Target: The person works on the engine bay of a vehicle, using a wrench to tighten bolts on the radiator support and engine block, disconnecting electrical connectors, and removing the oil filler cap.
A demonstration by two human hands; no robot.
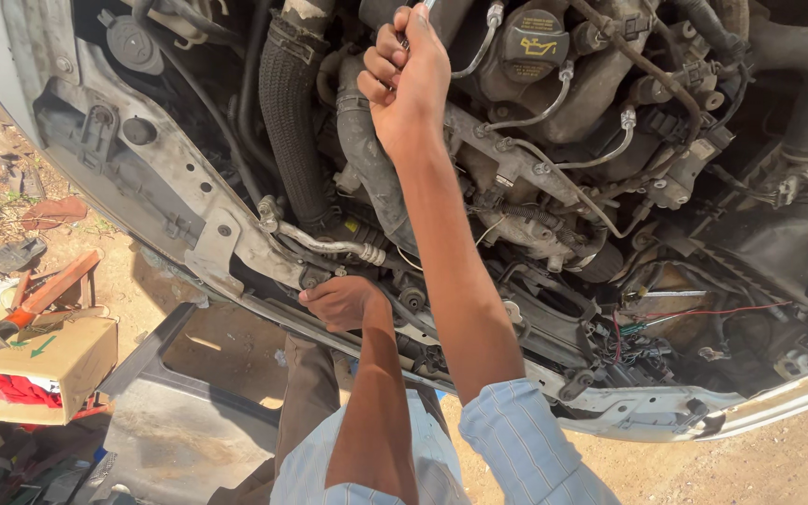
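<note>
**Two hands in an open engine bay**

Deep among the hoses of the engine bay, the right hand (411, 79) is curled into a fist around a slim metal tool (429, 5), of which only a short bright tip shows above the knuckles at the top edge of the view; what kind of tool it is cannot be told. That fist sits just beside a thick ribbed black hose (294, 112) on one side and the black oil filler cap (535, 42) on the other.

Lower down and well apart from the tool, the left hand (340, 301) rests palm down on the grey front crossmember (226, 234), fingers bent over its edge; it holds nothing that can be seen. A corrugated metal pipe (329, 245) runs just above this hand.

Off to the side, on the dirt ground, stands a cardboard box (44, 360) with an orange-handled tool (35, 304) lying on top.
</note>
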